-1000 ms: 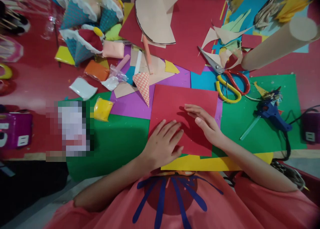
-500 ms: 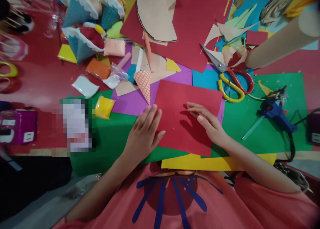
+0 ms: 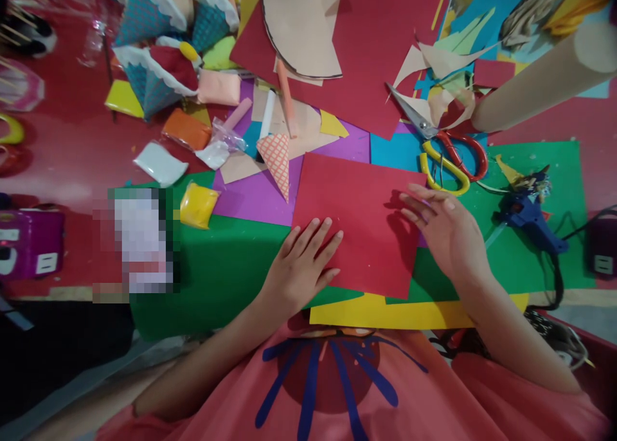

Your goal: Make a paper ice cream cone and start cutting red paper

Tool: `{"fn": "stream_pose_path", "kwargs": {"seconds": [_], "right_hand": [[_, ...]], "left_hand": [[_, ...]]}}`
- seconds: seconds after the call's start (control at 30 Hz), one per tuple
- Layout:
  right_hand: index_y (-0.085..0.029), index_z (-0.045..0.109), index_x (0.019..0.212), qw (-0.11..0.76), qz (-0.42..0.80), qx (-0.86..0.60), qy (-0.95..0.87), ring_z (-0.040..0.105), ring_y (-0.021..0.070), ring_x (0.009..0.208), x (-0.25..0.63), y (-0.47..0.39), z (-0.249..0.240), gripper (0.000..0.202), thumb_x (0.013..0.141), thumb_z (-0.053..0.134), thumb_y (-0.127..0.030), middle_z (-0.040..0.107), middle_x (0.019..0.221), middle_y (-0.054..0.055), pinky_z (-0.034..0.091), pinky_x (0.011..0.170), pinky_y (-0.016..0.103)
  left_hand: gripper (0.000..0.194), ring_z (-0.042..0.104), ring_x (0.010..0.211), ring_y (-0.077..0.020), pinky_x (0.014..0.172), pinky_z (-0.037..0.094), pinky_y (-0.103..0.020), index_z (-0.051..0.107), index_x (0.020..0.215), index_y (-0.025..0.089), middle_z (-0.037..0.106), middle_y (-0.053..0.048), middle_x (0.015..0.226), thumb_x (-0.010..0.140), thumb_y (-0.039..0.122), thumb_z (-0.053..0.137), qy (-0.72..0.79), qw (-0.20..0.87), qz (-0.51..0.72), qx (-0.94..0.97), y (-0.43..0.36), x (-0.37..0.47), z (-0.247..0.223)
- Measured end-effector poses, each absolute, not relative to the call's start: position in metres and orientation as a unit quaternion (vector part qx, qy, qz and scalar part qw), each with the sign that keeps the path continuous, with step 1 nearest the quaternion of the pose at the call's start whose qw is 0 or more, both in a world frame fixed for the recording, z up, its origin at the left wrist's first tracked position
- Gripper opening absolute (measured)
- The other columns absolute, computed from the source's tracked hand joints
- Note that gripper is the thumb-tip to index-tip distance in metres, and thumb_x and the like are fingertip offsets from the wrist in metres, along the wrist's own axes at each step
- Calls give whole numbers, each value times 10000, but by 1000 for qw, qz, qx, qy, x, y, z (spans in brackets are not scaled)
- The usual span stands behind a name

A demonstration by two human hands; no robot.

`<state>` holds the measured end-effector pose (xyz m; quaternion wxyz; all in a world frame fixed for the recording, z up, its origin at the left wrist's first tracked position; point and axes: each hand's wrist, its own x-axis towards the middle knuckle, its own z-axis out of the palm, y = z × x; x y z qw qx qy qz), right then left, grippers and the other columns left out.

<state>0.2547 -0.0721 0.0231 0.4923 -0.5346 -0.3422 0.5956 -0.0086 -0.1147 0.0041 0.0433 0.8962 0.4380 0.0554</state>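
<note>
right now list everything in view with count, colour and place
large sheets: two, red, centre and top
other sheets: several, green, purple, yellow, blue, around
curved sheet: one, beige, top
scissors: one full pair, red-yellow handles, right
glue gun: one, blue, right
tube: one, beige, upper right
small cone: one, red lattice, centre-left
frilled cones: at least three, blue, upper left
packets: at least six, mixed, left
sticks: three, mixed, upper centre
scraps: several, mixed, upper right
boxes: two, purple, side edges
left hand: one, bare, over central sheet
right hand: one, bare, sheet's right edge
</note>
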Motion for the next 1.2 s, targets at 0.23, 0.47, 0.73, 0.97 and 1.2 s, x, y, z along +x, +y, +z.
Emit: {"fn": "stream_pose_path", "kwargs": {"seconds": [0.23,0.47,0.73,0.97,1.2], "right_hand": [[-284,685,970,446,675,-512,-288,665,230,1130,251,-77,16,282,903,529,-509,593,1354,23,538,981,448],[-299,659,940,454,675,-504,-291,578,226,1268,249,-79,31,299,922,457,-519,567,1412,-12,551,964,425],[-309,579,1120,369,806,-408,-220,604,192,1253,220,-94,46,514,987,141,-542,527,1470,13,546,979,441],[-285,561,1158,387,804,-410,-189,573,184,1291,215,-95,42,524,979,150,-556,508,1486,34,440,1115,467],[-293,584,1126,408,805,-407,-144,543,211,1324,208,-98,49,501,971,198,-572,554,1442,34,420,1124,529]], "left_hand": [[484,492,1351,-276,1107,336,-419,492,1420,203,493,-118,1485,981,397,431,434,37,56,898,-114,-8,4],[415,551,1284,-266,1042,408,-409,553,1341,190,568,-112,1416,984,368,441,431,38,83,898,-106,-8,10],[183,690,741,-147,684,505,-266,603,912,171,746,-24,846,980,281,474,441,100,235,861,-74,12,38],[58,715,796,-115,758,518,-232,589,944,169,767,-14,892,930,225,585,406,39,304,861,-73,19,42],[31,693,732,-130,722,498,-262,604,926,164,761,-12,852,910,185,589,396,5,290,871,-70,17,39]]}}
